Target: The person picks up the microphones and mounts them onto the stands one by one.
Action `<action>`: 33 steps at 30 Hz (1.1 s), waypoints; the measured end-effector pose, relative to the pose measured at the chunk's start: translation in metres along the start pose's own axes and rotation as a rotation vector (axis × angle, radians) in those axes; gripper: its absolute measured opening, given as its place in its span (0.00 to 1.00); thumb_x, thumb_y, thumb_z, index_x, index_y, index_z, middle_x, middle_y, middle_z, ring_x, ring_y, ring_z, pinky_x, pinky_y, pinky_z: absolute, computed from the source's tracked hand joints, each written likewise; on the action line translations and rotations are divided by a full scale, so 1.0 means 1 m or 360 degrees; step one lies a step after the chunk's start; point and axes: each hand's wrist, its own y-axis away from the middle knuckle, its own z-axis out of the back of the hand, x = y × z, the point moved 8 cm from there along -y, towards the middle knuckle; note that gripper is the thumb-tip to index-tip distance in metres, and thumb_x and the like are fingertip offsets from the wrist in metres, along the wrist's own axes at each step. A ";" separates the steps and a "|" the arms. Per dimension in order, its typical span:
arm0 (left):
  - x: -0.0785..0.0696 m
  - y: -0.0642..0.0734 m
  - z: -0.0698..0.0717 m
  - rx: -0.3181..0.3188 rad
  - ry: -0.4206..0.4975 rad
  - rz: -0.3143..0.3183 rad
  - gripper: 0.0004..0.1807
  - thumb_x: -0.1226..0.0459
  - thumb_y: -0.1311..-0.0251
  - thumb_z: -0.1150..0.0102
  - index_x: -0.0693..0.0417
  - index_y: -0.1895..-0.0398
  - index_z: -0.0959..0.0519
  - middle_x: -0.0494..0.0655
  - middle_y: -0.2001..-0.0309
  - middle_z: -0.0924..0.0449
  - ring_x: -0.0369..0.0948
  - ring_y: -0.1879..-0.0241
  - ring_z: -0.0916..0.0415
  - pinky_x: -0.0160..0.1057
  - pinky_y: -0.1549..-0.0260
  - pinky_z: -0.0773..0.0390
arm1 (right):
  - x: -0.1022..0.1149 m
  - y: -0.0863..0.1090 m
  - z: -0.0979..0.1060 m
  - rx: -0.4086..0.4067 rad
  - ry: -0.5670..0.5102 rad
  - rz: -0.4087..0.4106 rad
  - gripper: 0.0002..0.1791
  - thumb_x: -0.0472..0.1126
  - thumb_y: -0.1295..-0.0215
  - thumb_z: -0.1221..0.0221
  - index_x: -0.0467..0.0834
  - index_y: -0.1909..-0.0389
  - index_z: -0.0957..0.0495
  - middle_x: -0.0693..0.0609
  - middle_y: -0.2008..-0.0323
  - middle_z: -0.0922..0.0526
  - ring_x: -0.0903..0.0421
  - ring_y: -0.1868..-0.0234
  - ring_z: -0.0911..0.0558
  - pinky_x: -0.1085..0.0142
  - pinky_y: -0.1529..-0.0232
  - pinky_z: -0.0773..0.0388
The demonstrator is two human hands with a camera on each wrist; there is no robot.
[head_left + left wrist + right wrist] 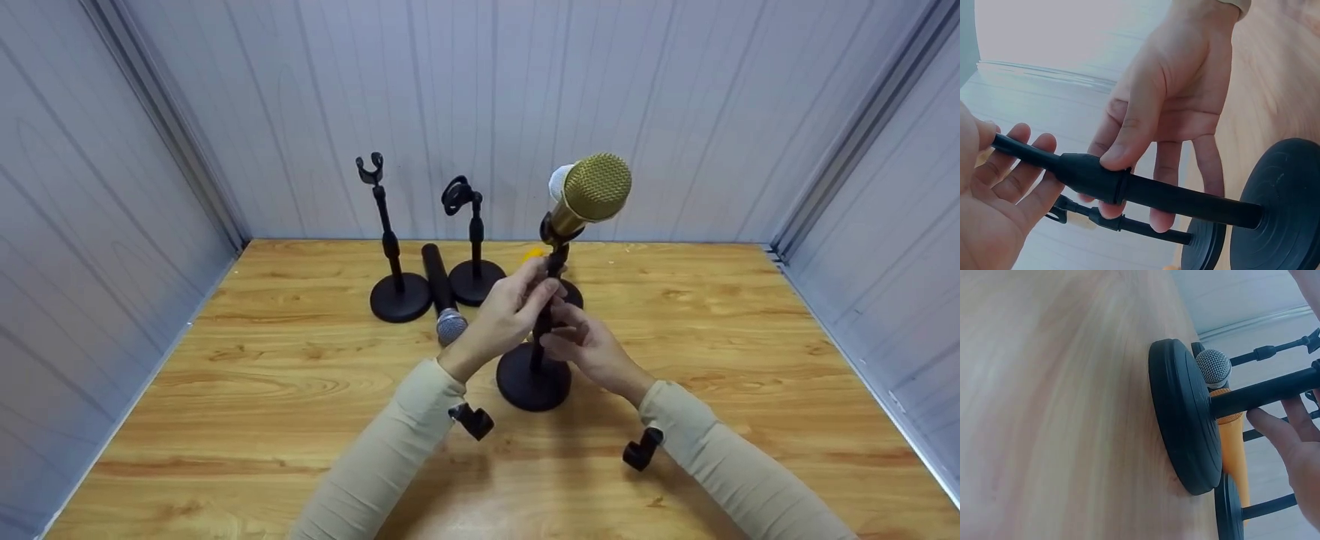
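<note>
A black desktop microphone stand (pixel 534 379) stands upright on its round base, with a gold microphone (pixel 598 187) tilted in its top clip. My left hand (pixel 511 304) holds the thin upper pole between thumb and fingers. Lower down, my right hand (pixel 596 352) grips the thicker collar (pixel 1092 177), its thumb lying along it in the left wrist view. Just behind is another stand (pixel 574 294) with a white-headed microphone (pixel 559 182), partly hidden. An orange microphone (pixel 1233 444) shows behind the base in the right wrist view.
Two stands with bare clips, a left one (pixel 400 296) and a middle one (pixel 478 281), stand toward the back. Between them lies a black microphone (pixel 439 277) with a silver head. Panelled walls (pixel 337 112) enclose the wooden table (pixel 300 390) on the back and sides.
</note>
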 end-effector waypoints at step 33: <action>0.007 -0.001 0.001 0.0051 0.0032 0.0022 0.14 0.66 0.22 0.52 0.62 0.41 0.25 0.55 0.57 0.17 0.43 0.56 0.17 0.41 0.53 0.18 | -0.004 0.001 -0.003 0.0144 -0.0024 -0.0135 0.27 0.37 0.26 0.40 0.35 0.30 0.32 0.43 0.37 0.23 0.47 0.38 0.22 0.49 0.41 0.23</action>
